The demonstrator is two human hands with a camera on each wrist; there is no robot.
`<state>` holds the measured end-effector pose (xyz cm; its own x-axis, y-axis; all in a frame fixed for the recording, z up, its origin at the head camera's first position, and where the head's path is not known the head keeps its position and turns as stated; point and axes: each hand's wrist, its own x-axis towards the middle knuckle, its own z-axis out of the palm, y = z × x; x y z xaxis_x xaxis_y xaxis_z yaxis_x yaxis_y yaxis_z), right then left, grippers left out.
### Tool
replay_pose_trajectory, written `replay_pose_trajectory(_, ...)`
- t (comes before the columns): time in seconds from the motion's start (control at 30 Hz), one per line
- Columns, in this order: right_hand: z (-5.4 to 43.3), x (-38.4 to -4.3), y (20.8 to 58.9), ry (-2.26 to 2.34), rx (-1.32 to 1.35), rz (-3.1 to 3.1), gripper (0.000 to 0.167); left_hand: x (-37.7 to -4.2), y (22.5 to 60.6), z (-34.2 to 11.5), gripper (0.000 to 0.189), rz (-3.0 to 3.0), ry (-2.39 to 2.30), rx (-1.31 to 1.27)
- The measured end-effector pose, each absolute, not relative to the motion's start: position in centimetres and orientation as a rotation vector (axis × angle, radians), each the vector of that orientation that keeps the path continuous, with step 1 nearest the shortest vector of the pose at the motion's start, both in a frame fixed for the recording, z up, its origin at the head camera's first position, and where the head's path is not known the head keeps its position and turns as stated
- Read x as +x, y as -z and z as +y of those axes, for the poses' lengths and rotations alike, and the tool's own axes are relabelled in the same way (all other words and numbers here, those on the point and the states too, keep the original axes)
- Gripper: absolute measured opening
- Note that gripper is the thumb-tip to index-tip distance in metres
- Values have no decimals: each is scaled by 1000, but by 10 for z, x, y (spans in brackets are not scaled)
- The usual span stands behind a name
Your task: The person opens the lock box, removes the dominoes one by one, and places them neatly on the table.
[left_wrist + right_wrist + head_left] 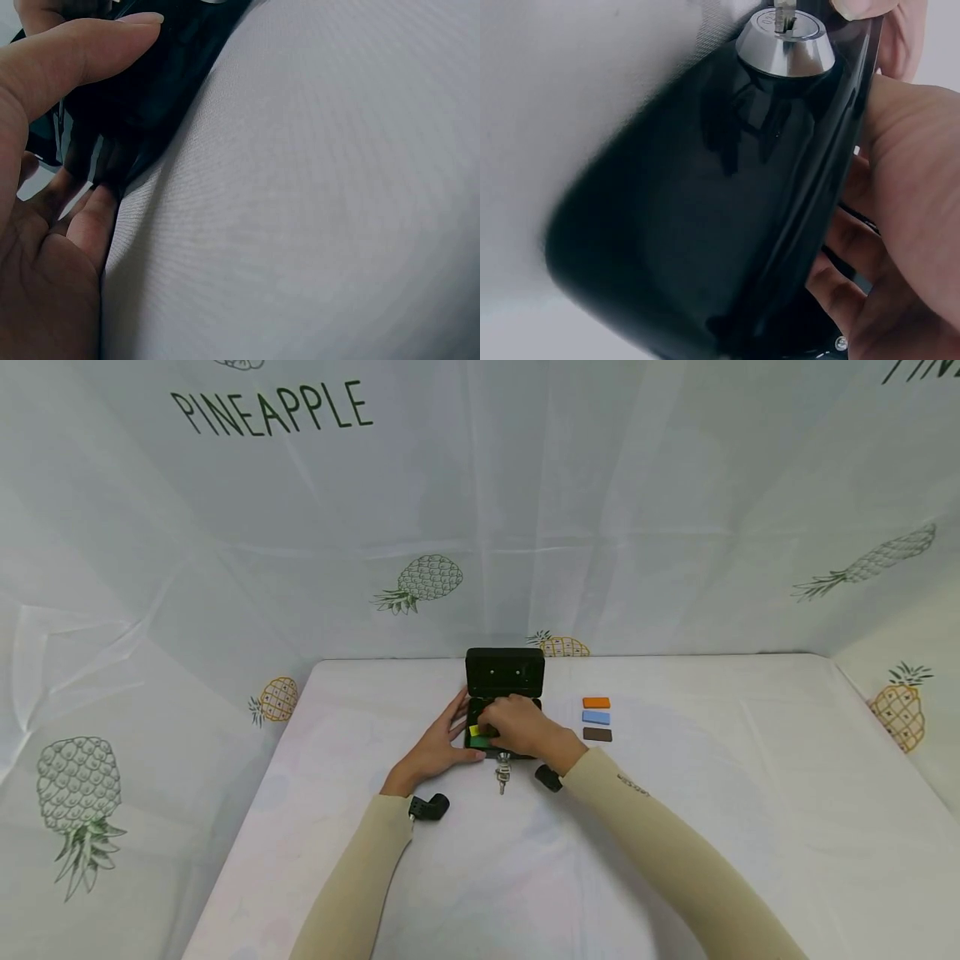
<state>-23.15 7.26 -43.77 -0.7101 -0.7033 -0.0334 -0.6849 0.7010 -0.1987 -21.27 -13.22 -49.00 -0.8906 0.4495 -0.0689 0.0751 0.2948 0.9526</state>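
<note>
A small black lock box (504,672) stands with its lid raised at the table's back edge. Keys (502,774) hang from the silver lock (786,46) on its front. My left hand (435,749) braces the box's front left corner, its thumb along the front edge and its outstretched fingers against the left side. Into the box reaches my right hand (517,724), fingers bent down inside; I cannot tell whether they hold anything. Beside those fingers show a yellow piece (474,730) and a green piece (480,742). The rest of the interior is hidden by the hand.
Right of the box, flat blocks in orange (596,702), blue (596,717) and brown (597,735) lie in a column on the white-covered table (480,868). A pineapple-print curtain (637,527) hangs behind the table and on both sides.
</note>
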Motion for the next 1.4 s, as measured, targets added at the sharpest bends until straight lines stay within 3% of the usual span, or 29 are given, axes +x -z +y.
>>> replay_pose_trajectory(0.97,75,-232,437,154,-1106,2815,23,-213,493,-132,119,2256,-1629,496)
replay_pose_trajectory(1.4,90,-229,439,419,-1105,2837,18,-213,493,-132,120,2257,-1627,476)
